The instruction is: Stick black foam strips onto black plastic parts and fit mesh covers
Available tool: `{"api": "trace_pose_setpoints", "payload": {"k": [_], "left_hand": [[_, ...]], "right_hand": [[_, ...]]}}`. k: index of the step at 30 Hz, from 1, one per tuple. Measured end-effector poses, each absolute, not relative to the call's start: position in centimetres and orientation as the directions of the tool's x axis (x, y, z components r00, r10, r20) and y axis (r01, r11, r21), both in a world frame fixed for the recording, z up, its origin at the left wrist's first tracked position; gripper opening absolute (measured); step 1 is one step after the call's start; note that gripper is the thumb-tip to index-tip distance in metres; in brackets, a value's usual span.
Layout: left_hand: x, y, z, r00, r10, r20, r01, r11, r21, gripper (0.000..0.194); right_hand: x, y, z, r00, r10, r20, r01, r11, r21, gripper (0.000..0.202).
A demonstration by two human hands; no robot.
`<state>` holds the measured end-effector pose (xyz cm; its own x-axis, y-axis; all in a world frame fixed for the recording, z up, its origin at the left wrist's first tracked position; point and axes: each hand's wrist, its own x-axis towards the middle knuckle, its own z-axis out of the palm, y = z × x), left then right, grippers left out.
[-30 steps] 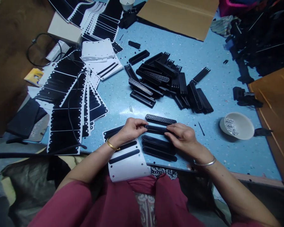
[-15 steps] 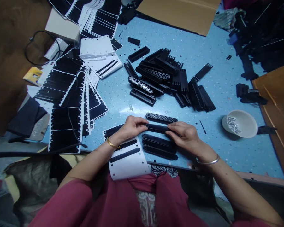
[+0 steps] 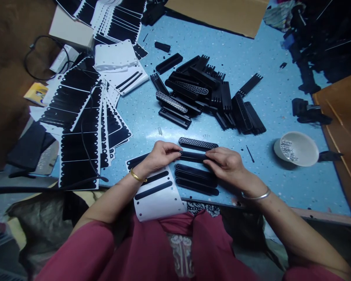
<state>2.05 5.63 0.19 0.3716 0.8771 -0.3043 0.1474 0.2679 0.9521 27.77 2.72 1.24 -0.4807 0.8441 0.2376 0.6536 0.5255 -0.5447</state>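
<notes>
Right, my left hand [image 3: 161, 155] and right hand [image 3: 228, 162] pinch the smooth black bar [image 3: 192, 156] at either end, fingertips closed on it, between the patterned bar [image 3: 198, 144] and three plain bars [image 3: 196, 187]. Those three look done; the patterned one and the heap [image 3: 191, 88] beyond look left.

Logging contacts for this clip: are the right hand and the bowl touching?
Apart: the head view shows blue tabletop between the right hand and bowl.
</notes>
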Motion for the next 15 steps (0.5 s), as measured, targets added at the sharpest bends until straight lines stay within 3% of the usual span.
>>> {"api": "trace_pose_setpoints", "payload": {"k": [7, 15], "left_hand": [[3.12, 5.98, 0.89, 0.251, 0.872, -0.42, 0.116, 0.404, 0.907, 0.015], [3.01, 5.96, 0.03, 0.285, 0.878, -0.384, 0.068, 0.381, 0.922, 0.012]], "right_hand": [[27.75, 2.65, 1.04, -0.475, 0.843, 0.252, 0.649, 0.529, -0.547, 0.015], [27.77, 2.58, 0.87, -0.459, 0.851, 0.256, 0.649, 0.518, -0.557, 0.016]]}}
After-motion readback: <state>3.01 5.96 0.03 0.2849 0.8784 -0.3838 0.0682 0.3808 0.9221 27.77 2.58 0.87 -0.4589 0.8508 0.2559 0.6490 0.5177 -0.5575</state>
